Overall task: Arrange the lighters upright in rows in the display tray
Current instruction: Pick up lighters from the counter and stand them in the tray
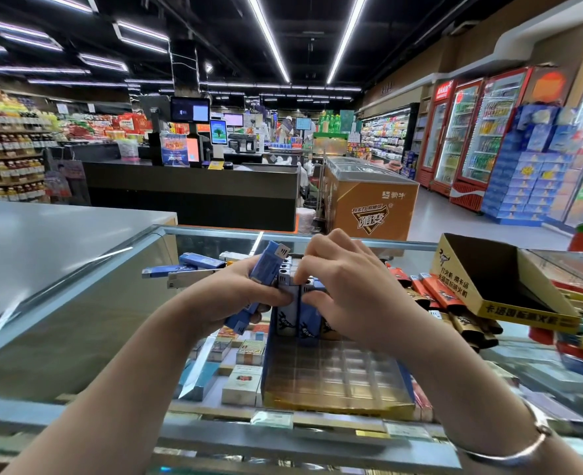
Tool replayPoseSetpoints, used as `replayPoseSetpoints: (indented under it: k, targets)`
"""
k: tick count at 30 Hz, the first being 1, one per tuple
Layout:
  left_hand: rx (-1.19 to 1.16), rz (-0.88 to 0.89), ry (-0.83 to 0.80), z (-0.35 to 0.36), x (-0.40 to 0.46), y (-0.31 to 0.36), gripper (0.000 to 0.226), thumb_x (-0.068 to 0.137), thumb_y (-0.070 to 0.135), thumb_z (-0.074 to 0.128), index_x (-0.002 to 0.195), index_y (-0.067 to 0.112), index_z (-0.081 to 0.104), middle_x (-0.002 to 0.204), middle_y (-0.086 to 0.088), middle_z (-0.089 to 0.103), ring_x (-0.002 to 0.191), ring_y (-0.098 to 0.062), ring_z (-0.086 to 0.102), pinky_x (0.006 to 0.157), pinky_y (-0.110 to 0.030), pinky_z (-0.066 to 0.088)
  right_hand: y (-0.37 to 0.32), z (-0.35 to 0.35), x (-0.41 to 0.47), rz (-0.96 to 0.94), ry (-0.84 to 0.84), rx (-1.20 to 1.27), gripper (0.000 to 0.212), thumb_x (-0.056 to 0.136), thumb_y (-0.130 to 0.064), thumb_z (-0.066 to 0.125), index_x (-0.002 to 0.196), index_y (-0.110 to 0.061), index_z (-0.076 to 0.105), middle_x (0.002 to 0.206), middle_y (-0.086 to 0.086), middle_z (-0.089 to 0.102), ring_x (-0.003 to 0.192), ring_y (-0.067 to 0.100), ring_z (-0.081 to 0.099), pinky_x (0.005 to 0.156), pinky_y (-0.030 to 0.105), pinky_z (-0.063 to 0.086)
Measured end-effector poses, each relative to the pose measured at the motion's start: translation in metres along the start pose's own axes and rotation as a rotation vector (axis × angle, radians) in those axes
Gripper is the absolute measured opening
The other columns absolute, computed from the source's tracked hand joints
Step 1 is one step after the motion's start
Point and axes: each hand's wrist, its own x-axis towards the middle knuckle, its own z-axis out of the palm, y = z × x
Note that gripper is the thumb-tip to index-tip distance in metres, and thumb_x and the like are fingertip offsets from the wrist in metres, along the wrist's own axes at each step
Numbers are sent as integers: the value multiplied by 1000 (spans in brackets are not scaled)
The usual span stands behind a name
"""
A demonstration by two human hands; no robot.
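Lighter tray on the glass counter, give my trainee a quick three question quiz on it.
1. True or false: the display tray is already full.
2. Which hand holds the spare blue lighters: A left hand, B right hand?
3. Fill in: the lighters standing in the tray fill its ___ end.

Key: 1 false, the near compartments are empty. 2 A. 3 far.

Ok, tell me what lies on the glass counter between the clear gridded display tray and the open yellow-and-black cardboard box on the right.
In the head view, a loose pile of orange and dark brown lighters lies flat between the tray and the box.
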Motion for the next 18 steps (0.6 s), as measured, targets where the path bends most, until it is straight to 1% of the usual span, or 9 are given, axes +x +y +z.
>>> replayPoseSetpoints:
  k: [3,6,8,10,11,12,13,15,18]
  targets:
    - [2,-10,11,1,0,1,32,62,14,72,90,16,59,73,0,63,62,-12,55,49,-24,43,2,2,2,34,16,69,15,80,-18,70,94,-17,65,96,-12,40,93,5,26,84,26,26]
    - [10,-28,5,-1,-1,1,33,67,12,74,96,13,58,78,-5,61,62,-12,54,52,-25,43,7,3,2,54,20,136,17,79,-19,72,95,-19,68,95,-14,41,92,3,24,84,27,24]
    - [-20,-24,5,-1,-3,3,38,66,21,76,99,14,58,76,-4,58,58,-10,52,49,-22,43,10,3,1,61,27,191,18,78,-21,73,96,-20,69,94,-14,43,91,3,26,84,30,28]
    - [-78,7,56,-2,-3,4,53,63,35,83,105,16,59,69,3,58,53,-7,50,45,-20,42,10,4,0,63,64,221,17,79,-25,72,95,-22,71,93,-12,47,92,5,31,85,32,33]
    - [-120,29,104,-2,-2,5,58,62,42,81,108,15,58,65,5,58,51,-7,50,44,-19,42,9,5,0,64,94,221,17,80,-27,71,96,-21,71,93,-11,50,93,7,34,86,33,35]
    - [-173,55,157,-3,-2,6,59,62,45,74,108,12,57,62,6,57,49,-7,49,43,-19,42,8,5,0,67,127,222,18,80,-28,71,97,-20,71,94,-9,54,94,9,38,86,35,37]
    - [-232,87,205,-4,-2,8,55,65,46,67,105,10,55,60,5,55,48,-7,49,42,-18,41,6,5,0,69,161,231,20,81,-27,71,99,-19,71,94,-7,57,94,11,42,86,36,39]
    - [-343,162,258,-6,-2,10,42,72,46,59,93,11,53,57,2,53,48,-9,49,41,-19,41,3,3,1,68,218,259,20,81,-24,70,100,-17,71,94,-5,61,93,15,49,83,38,42]
    - [-446,234,243,-4,-3,14,36,78,49,49,83,13,50,53,0,49,45,-10,45,37,-19,38,-5,3,1,46,266,270,22,81,-21,69,101,-15,70,93,-2,65,90,18,54,82,38,44]
